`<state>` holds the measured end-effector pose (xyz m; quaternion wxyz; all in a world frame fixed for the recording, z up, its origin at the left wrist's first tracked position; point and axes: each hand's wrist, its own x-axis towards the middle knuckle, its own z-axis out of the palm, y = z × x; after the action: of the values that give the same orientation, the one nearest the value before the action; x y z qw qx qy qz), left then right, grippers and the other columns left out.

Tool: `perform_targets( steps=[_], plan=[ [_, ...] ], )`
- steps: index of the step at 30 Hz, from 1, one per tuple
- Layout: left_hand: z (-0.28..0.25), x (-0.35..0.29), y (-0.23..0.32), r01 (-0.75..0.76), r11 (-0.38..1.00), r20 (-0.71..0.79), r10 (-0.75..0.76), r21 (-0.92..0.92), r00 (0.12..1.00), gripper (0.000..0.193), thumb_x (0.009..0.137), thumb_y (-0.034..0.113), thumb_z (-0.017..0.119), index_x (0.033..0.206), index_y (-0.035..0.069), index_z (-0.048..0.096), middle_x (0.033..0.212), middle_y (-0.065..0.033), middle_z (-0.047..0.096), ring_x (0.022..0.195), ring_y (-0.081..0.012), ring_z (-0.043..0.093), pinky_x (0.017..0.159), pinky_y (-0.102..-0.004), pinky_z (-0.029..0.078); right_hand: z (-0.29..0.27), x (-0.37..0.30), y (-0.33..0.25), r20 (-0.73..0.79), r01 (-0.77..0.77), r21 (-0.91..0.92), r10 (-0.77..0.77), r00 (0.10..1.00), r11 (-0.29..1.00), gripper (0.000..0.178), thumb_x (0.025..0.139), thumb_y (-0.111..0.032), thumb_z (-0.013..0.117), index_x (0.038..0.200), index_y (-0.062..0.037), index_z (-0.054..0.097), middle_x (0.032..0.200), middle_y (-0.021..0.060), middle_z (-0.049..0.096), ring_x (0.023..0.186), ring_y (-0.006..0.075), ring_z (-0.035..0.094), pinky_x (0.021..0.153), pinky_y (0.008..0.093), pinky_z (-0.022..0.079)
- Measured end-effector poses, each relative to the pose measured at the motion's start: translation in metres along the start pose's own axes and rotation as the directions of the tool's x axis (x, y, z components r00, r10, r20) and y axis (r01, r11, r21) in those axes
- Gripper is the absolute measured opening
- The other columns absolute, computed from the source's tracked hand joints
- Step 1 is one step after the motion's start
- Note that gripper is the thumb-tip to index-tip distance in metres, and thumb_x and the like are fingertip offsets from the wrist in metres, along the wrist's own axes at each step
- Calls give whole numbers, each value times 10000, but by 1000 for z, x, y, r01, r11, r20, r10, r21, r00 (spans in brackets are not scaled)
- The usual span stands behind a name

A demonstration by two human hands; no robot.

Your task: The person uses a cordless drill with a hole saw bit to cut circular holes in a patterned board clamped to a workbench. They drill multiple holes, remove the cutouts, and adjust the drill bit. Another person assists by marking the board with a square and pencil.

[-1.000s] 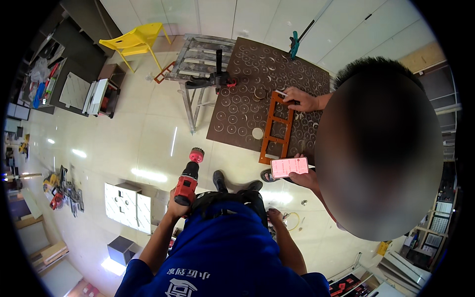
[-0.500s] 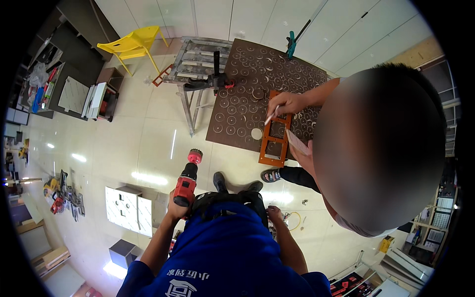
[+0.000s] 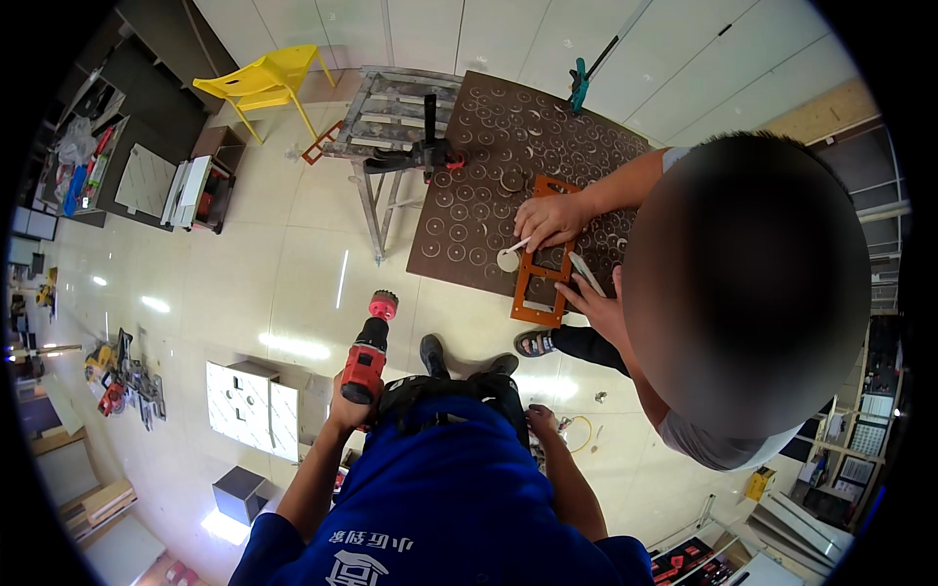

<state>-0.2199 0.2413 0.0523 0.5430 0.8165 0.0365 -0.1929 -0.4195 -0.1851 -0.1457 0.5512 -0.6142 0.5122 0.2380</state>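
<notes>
My left hand (image 3: 346,402) is closed round the grip of a red and black cordless drill (image 3: 364,369), held in front of my left side. A red hole saw (image 3: 384,305) with a dark toothed rim is fitted in its chuck, pointing away from me over the floor. My right hand (image 3: 540,420) hangs low beside my right hip, its fingers loose, with nothing visible in it. Beyond, an orange-brown template frame (image 3: 536,313) with square openings lies on a dark board (image 3: 440,249) covered in cut circles. A co-worker's hand (image 3: 552,217) presses on it, holding a pencil-like stick (image 3: 519,244).
The co-worker (image 3: 747,293) leans over the board's right side. A black clamp (image 3: 427,146) grips its left edge; a green clamp (image 3: 579,86) is at the back. A slatted stand (image 3: 405,107), yellow chair (image 3: 264,83), white panel (image 3: 239,410) and saw (image 3: 112,376) stand leftward.
The co-worker's hand with the stick has moved down and left on the template. Their other hand now touches the template's near right edge. My hands and the drill have hardly moved.
</notes>
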Motion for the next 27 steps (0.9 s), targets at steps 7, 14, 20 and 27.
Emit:
perform_targets(
  steps=[7, 14, 20, 27],
  plan=[
    [0, 0, -12, 26, 1000, 42, -26, 4, 999, 184, 761, 92, 688, 916, 25, 615, 760, -73, 609, 676, -192, 597, 641, -347, 495, -2, 1, 3, 5, -17, -22, 17, 1000, 1000, 410, 851, -162, 640, 1230, -9, 610, 978, 119, 717, 794, 185, 696, 618, 294, 530],
    [3, 3, -33, 6, 1000, 50, -5, -17, 999, 174, 755, 87, 691, 892, 29, 600, 754, -74, 604, 667, -201, 598, 635, -347, 494, -2, 0, 1, 21, -42, -51, 43, 999, 998, 396, 878, -181, 642, 1254, -60, 604, 998, 93, 703, 851, 191, 683, 703, 312, 554],
    [2, 1, -9, -2, 1000, 39, 2, 5, 999, 170, 762, 84, 681, 900, 30, 597, 753, -61, 597, 660, -178, 581, 626, -336, 487, -5, 3, 8, 19, -36, -35, 37, 999, 999, 397, 881, -186, 644, 1255, -61, 602, 1012, 88, 699, 872, 189, 680, 720, 312, 549],
    [3, 0, -8, -19, 1000, 20, 20, -7, 1000, 174, 769, 75, 673, 922, 27, 604, 762, -63, 602, 666, -178, 583, 631, -333, 489, -5, 7, 10, 26, -48, -52, 49, 998, 998, 394, 878, -180, 645, 1253, -68, 601, 1013, 78, 700, 865, 183, 679, 698, 312, 544]
  ],
)
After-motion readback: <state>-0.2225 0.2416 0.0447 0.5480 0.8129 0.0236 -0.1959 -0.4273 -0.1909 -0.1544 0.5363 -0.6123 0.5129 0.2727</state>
